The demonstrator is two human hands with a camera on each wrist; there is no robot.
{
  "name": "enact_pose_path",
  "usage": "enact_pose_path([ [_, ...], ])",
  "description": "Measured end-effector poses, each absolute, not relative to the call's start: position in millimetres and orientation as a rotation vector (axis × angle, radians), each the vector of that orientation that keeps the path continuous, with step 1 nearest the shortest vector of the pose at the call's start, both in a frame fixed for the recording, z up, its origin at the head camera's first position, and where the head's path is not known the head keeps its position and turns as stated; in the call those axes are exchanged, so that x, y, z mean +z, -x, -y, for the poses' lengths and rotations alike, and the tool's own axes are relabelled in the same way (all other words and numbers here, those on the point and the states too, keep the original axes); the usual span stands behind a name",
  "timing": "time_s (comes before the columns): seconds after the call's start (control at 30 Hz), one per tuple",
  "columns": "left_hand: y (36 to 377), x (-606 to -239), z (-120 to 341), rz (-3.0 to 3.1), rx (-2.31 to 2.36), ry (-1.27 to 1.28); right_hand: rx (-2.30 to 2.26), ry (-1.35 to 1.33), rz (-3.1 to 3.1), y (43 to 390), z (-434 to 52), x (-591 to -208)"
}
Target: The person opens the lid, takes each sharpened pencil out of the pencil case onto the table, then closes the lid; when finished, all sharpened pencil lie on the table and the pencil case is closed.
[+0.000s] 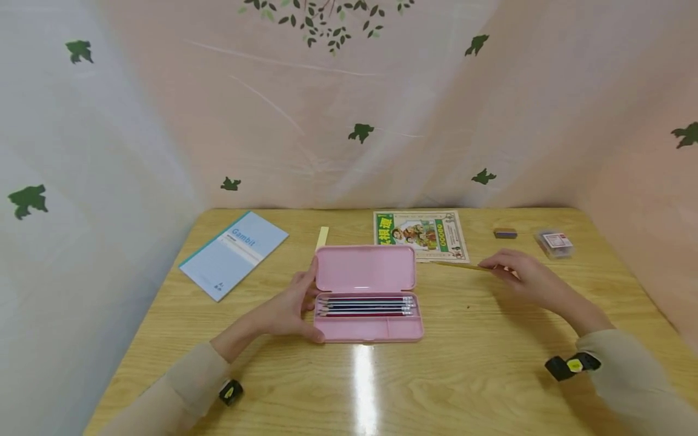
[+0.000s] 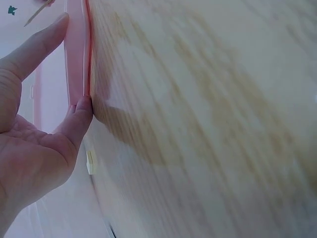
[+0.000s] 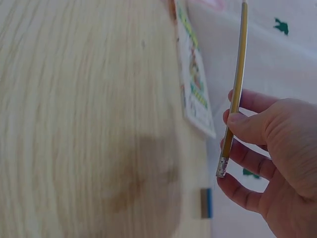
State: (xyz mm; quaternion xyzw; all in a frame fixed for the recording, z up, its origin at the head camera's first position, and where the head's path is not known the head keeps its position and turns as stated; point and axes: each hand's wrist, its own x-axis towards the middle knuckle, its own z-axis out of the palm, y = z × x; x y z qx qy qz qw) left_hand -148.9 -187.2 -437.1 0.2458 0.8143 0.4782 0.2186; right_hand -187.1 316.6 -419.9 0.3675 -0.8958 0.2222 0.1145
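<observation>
wooden table (image 1: 491,375) bears pencil case (image 1: 366,293), notebook (image 1: 233,253), booklet (image 1: 421,235), eraser (image 1: 505,232).

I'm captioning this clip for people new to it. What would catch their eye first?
The open pink case at the table's middle, with a row of pencils in its tray, stands out first. The left hand rests against its left end, while the right hand pinches a yellow pencil to the case's right. A blue notebook lies at far left.
</observation>
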Motion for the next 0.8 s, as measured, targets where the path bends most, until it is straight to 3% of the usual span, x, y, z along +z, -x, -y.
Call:
enact_pose_path([
  [0.8, 150.3, -437.7, 186.9, -2.226, 1.353, -0.647, 0.486, -0.955, 2.733, 191.3, -368.5, -451.6],
])
